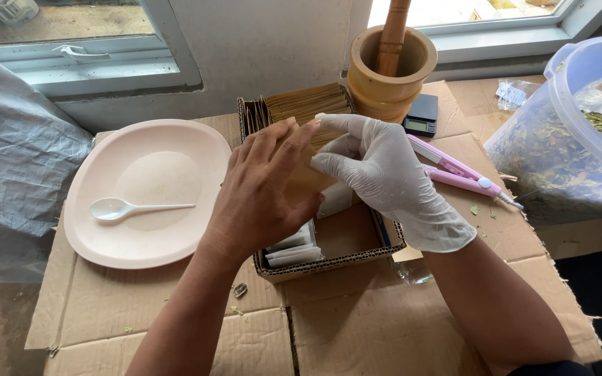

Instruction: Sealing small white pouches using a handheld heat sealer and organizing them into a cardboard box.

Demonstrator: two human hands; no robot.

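The bare left hand (263,191) and the gloved right hand (384,177) meet over a small cardboard box (329,261). Between them they hold a flat brown paper sachet (306,179): the left hand's fingers lie nearly straight along its near face, and the right hand's thumb and fingertips pinch its top and far edge. Both hands are partly closed on it, neither clenched. The sachet stands just above the box's middle, so the step in hand looks like handling one sachet at the box; whether it is going in or coming out I cannot tell. Any next move would call for a light pinch to keep the thin paper flat.

The box holds a row of like brown sachets (308,104) standing on edge at its far end and a few white packets (292,251) at its near end, with bare floor between.

To the left a pale pink plate (106,237) carries only a white plastic spoon (130,207). Behind the box stands a wooden mortar (390,80) with its pestle (393,35) inside, and beside it a small black digital scale (421,115). A pink heat sealer (458,174) lies to the right. Farther right a clear plastic tub (566,139) holds dried leaves. Everything rests on flattened cardboard (357,327).
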